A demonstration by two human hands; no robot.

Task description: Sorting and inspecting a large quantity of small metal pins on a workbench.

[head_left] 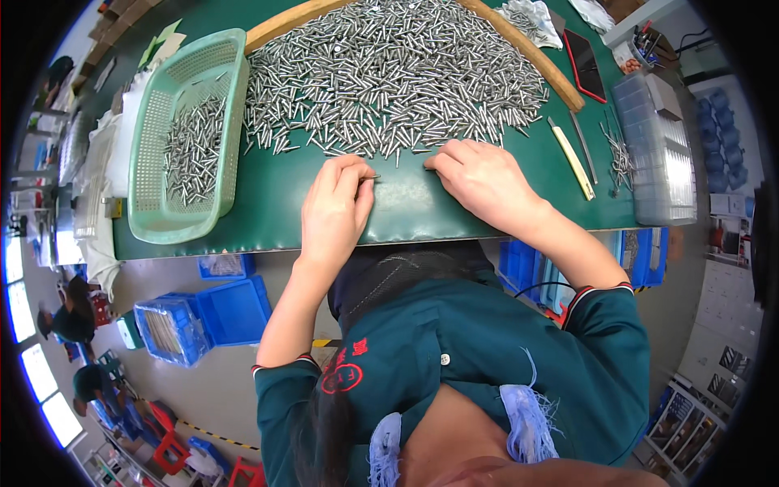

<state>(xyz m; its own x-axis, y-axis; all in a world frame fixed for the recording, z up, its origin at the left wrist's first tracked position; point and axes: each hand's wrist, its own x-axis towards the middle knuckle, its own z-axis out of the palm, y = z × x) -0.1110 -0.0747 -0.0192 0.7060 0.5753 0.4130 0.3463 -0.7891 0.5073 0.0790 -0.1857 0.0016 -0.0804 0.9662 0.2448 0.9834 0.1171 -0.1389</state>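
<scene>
Both bare forearms rise from the lower part of the view out of short dark green sleeves with red-and-white striped cuffs, the left one climbing nearly straight up and the right one slanting up and inward from the right. The left hand (335, 209) lies palm down with its knuckles arched, the thumb and forefinger pinched together at their tips and pointing right. The right hand (480, 180) lies palm down just beside it, fingers curled under and pointing left, the two hands close but apart.

Silver pins (389, 73); green basket (154, 219); dark green mat (268, 203); blue crates (235, 312).
</scene>
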